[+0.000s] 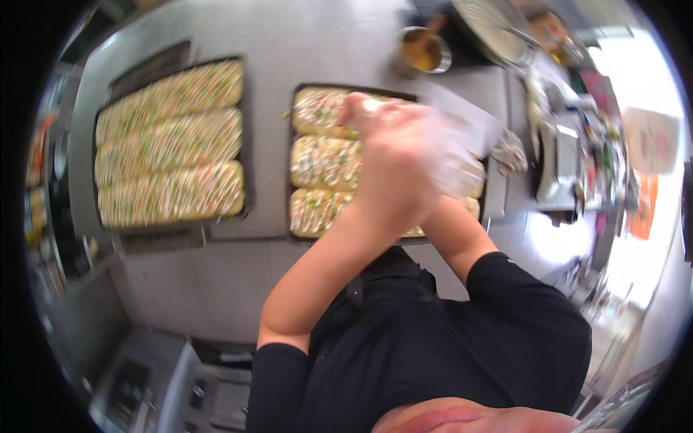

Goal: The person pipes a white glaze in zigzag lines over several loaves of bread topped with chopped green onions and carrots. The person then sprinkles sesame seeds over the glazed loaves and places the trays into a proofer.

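Blurred by motion, my left hand (398,143) is closed around a translucent plastic bag (457,159), likely a piping bag, above the nearer dark baking tray (291,214). My right forearm runs up behind my left wrist to the same bag; the right hand itself is mostly hidden by the left hand and the plastic. Under my hands lie rows of pale bread dough (325,159) topped with green and reddish bits and white sauce lines. A second dark tray (246,135), to the left, holds three long rows (170,140) with dense white stripes.
A metal pot (446,57) with yellow liquid and a brush stands at the back right, near a large bowl with a whisk (501,24). A crumpled cloth (509,154) lies right of the tray. The steel worktop (265,124) shows between both trays.
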Available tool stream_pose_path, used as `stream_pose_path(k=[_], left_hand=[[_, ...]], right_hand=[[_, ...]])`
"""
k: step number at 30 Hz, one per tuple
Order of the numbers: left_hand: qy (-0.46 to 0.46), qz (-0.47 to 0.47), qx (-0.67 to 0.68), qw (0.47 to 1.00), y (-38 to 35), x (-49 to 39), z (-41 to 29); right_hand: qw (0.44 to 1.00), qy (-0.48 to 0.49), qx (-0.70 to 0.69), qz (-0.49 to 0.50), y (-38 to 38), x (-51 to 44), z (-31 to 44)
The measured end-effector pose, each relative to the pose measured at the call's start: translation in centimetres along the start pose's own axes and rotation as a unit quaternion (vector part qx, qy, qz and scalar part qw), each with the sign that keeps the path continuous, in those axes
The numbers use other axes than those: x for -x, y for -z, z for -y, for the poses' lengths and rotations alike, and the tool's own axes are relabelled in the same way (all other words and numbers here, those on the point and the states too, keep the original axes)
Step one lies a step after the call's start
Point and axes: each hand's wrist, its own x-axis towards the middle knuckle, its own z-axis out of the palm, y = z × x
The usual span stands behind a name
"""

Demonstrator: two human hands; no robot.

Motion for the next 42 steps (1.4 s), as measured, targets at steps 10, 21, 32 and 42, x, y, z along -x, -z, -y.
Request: stream_pose_path(k=[10, 21, 32, 42], left_hand=[[0.006, 0.037, -0.097, 0.995, -7.3, -5.3, -9.1], [0.229, 0.225, -0.060, 0.945, -10.7, 3.7, -12.4], [0.616, -0.138, -0.261, 0.730, 1.1, 35.9, -12.8], [0.920, -0.225, 0.052, 0.316, 0.2, 78.0, -17.5]], right_hand=[[0.996, 0.063, -0.065, -0.023, 13.2, 10.2, 11.9], [0.947, -0.094, 0.269, -0.150, 43.0, 21.3, 6.5], [0.964, -0.165, 0.205, -0.042, 30.3, 23.3, -0.5], [0.890, -0.101, 0.070, 0.438, -6.4, 14.9, 12.2]])
